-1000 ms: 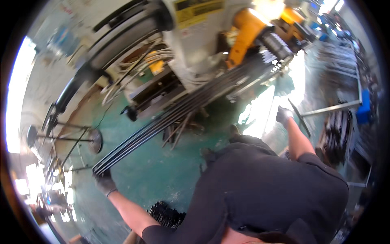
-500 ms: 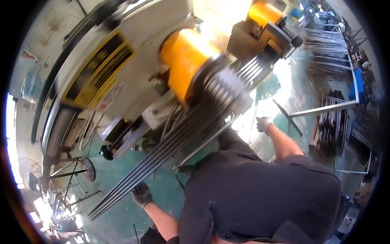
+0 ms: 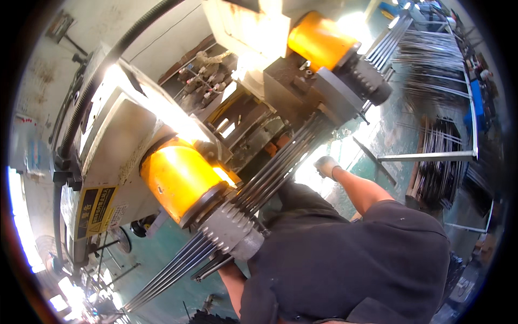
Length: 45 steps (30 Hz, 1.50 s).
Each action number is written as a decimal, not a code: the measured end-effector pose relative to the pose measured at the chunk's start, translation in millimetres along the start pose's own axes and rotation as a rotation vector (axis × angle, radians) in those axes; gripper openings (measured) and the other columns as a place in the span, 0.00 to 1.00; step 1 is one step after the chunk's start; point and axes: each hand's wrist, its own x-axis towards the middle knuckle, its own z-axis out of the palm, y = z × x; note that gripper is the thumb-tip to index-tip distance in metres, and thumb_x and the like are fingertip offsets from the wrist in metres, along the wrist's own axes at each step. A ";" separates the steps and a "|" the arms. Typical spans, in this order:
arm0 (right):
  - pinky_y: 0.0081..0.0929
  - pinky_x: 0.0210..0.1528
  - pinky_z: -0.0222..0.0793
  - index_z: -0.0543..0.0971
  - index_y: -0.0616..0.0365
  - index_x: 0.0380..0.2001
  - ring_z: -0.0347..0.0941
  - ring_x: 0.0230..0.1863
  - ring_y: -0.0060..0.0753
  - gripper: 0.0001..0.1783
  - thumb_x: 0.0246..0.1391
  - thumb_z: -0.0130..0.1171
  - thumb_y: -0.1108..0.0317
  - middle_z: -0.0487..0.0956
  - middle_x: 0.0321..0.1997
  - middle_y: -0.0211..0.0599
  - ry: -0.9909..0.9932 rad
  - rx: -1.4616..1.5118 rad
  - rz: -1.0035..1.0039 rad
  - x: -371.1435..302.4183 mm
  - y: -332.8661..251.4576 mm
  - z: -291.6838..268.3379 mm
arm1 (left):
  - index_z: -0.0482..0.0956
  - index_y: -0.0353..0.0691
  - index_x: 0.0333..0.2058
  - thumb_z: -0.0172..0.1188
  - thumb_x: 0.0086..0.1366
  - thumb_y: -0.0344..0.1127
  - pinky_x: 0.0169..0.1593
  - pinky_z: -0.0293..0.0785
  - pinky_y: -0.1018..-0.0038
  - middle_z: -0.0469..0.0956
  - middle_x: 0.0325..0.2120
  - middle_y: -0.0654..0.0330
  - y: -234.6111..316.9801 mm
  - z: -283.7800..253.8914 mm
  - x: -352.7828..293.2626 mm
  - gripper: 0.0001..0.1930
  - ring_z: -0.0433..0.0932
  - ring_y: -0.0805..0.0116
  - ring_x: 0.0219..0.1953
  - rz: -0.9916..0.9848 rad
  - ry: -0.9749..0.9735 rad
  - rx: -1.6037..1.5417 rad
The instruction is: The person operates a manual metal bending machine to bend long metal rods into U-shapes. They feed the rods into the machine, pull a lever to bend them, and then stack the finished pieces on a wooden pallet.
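Several long dark metal rods [image 3: 183, 268] run side by side through a machine, slanting from the upper right to the lower left. The near clamp head, a grey ridged cylinder [image 3: 232, 231] behind a yellow housing [image 3: 181, 178], sits over them. My left forearm [image 3: 233, 283] reaches up to the underside of the rods. They and the clamp head hide my left hand and its fingers. My right hand [image 3: 325, 167], in a pale glove, is closed like a fist beside the far part of the rods, with nothing visible in it.
A second yellow housing [image 3: 322, 40] with a ridged head stands farther along. On the right, a metal rack [image 3: 431, 157] bears bundles of thin rods, with more bundles [image 3: 438, 173] beneath. A bar [image 3: 375, 161] lies on the green floor. A black hose [image 3: 116, 54] arches at the left.
The near yellow housing and its clamp head have shifted to the lower left along the rods. My left hand has passed out of sight; my right hand has come left, nearer the rods.
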 end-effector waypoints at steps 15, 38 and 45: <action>0.33 0.22 0.69 0.81 0.70 0.35 0.72 0.17 0.31 0.21 0.55 0.59 0.57 0.78 0.19 0.40 0.181 0.292 0.166 -106.4 142.9 27.0 | 0.74 0.35 0.54 0.62 0.58 0.41 0.54 0.73 0.63 0.78 0.47 0.49 9.0 5.0 -7.7 0.26 0.77 0.58 0.48 -0.023 -0.233 0.063; 0.39 0.29 0.77 0.73 0.60 0.38 0.76 0.25 0.38 0.07 0.63 0.52 0.67 0.76 0.28 0.37 -0.444 1.832 -0.373 -172.1 -253.1 -0.8 | 0.74 0.31 0.50 0.49 0.68 0.41 0.46 0.78 0.65 0.78 0.42 0.52 132.6 98.2 -148.3 0.20 0.76 0.63 0.46 0.682 0.153 0.224; 0.32 0.25 0.71 0.73 0.58 0.35 0.69 0.20 0.30 0.07 0.64 0.51 0.66 0.69 0.20 0.30 -0.351 1.795 -0.497 -153.3 -253.5 2.8 | 0.74 0.29 0.50 0.54 0.64 0.40 0.45 0.78 0.66 0.79 0.39 0.50 164.2 169.0 -173.2 0.21 0.77 0.62 0.42 1.028 0.236 0.403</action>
